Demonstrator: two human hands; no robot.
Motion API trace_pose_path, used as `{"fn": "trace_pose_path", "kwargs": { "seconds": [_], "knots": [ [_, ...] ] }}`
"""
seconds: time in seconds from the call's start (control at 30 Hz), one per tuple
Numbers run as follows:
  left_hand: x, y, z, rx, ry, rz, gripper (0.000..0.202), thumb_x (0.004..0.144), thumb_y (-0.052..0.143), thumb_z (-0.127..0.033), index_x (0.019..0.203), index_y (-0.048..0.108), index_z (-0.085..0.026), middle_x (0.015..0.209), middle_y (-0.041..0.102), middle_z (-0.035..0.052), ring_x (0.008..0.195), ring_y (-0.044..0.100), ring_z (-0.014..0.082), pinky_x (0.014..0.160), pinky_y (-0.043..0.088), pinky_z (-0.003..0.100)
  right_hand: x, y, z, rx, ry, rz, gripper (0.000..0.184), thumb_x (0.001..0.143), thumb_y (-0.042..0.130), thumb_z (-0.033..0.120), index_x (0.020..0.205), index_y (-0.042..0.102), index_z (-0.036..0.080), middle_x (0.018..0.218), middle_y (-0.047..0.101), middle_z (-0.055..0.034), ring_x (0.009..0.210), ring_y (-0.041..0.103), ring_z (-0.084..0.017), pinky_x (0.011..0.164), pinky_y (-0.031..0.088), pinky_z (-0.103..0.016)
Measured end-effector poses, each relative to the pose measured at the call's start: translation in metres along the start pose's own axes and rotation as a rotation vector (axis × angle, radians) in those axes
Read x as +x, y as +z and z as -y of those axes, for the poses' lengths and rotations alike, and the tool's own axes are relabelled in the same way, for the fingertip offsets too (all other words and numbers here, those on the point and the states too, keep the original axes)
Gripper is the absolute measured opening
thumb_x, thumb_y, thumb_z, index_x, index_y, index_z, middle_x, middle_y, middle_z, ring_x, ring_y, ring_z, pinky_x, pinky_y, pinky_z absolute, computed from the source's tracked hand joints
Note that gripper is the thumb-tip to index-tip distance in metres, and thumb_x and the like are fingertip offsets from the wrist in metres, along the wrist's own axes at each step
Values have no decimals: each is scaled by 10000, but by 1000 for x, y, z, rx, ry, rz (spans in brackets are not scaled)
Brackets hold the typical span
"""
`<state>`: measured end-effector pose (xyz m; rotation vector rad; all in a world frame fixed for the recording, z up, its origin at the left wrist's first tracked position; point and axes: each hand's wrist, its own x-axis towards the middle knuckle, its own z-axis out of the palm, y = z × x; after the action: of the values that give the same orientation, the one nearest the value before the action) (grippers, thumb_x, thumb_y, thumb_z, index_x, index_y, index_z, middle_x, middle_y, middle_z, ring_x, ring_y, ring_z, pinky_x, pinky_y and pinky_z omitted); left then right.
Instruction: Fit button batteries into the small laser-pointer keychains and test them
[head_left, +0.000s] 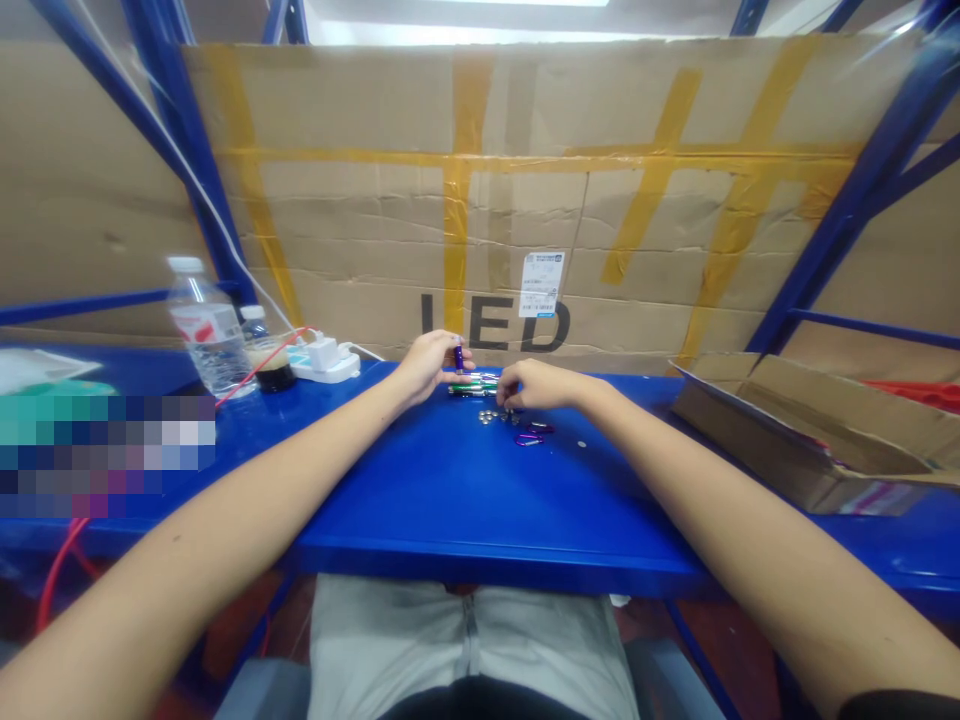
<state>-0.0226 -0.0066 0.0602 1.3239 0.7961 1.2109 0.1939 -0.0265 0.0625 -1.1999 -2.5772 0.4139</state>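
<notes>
My left hand [429, 362] is closed around a small purple cylinder [458, 356], held upright at the far side of the blue table [450, 500]. My right hand [536, 384] rests beside it with its fingers pinched over a cluster of small silver discs [491, 416]; what it holds, if anything, is too small to name. A few green and silver tubes [474, 384] lie between the hands. A purple clip [529, 438] lies just in front of my right hand, and one loose disc [583, 444] sits further right.
A water bottle [208, 330], a dark jar [271, 360] and a white power strip [324, 358] with a red cable stand at the left. An open cardboard box [810, 430] lies at the right. A taped cardboard wall [525, 200] and blue rack posts close the back.
</notes>
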Motion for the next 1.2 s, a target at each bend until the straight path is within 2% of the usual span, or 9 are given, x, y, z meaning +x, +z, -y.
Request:
{"fn": "trace_pose_path", "kwargs": {
  "seconds": [0.17,0.4,0.47,0.6,0.7,0.87,1.03,1.2],
  "knots": [
    [1,2,1,24,-2,-6,28,886,531,-159,899,554,-165,804,626,56,716,644,158,684,584,371,-3,-2,16,-12,33,65,97,663,707,162,717,760,221,687,719,-4,609,597,-159,596,431,-287],
    [0,2,5,75,12,44,74,843,553,-80,849,613,-123,822,621,72,728,620,134,683,557,311,-1,1,18,-55,42,57,123,697,652,113,705,737,202,712,721,-18,626,597,-159,603,419,-286],
    [1,1,8,144,40,58,77,831,575,-78,856,634,-121,822,634,70,724,615,127,695,549,303,-2,-2,19,-19,12,-60,109,732,622,127,738,713,187,723,708,-20,646,593,-158,609,416,-279],
    [2,1,16,334,121,114,87,810,647,-128,897,649,-136,790,657,41,701,610,120,692,526,281,0,-7,20,82,-8,-437,72,814,578,175,808,649,172,783,696,-38,731,608,-172,664,433,-281],
    [1,3,19,425,169,189,111,813,649,-161,923,657,-147,807,668,27,707,609,123,677,504,263,2,-5,20,129,-22,-560,85,865,538,174,823,612,175,811,697,-55,784,627,-188,727,448,-306],
    [-3,6,18,500,226,252,138,840,616,-180,966,665,-153,793,655,15,649,574,113,637,472,256,2,-1,21,24,-49,-574,77,877,532,162,827,588,181,836,687,-63,807,621,-201,740,439,-318],
    [-9,7,12,577,235,293,189,905,554,-256,1031,659,-162,603,532,-30,498,475,102,527,391,246,4,1,17,58,-61,-563,58,859,542,173,825,588,184,810,680,-53,789,617,-196,734,449,-323],
    [-10,6,9,686,372,266,195,909,519,-256,990,667,-157,662,590,-10,663,553,143,670,438,269,9,6,12,300,-55,-542,76,844,587,256,824,596,183,777,684,-58,743,631,-199,694,487,-338]
  ]
}}
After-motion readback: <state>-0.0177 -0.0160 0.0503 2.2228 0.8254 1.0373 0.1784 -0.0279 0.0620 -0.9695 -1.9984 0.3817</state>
